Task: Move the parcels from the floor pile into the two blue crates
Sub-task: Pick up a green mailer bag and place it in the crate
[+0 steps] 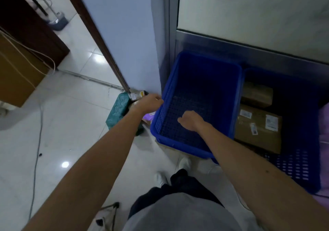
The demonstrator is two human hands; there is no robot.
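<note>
Two blue crates stand side by side against the wall. The left crate [178, 77] has nothing in it. The right crate [295, 170] holds two brown cardboard parcels [258, 127]. To the left of the left crate lies the floor pile: a green wrapped parcel [118, 109] and small labelled parcels [138, 95] partly hidden under my arm. My left hand [148, 103] is over this pile, right by the left crate's rim, with its fingers curled out of sight. My right hand [191, 122] hangs over the left crate's floor, fingers curled, nothing visible in it.
A blue-grey door [115, 35] stands just behind the pile. A cable [38, 141] trails across the white tiled floor on the left, beside a brown cabinet [16, 74]. A metal-framed panel [249, 17] rises behind the crates. My legs and feet [178, 175] are near the crates' front edge.
</note>
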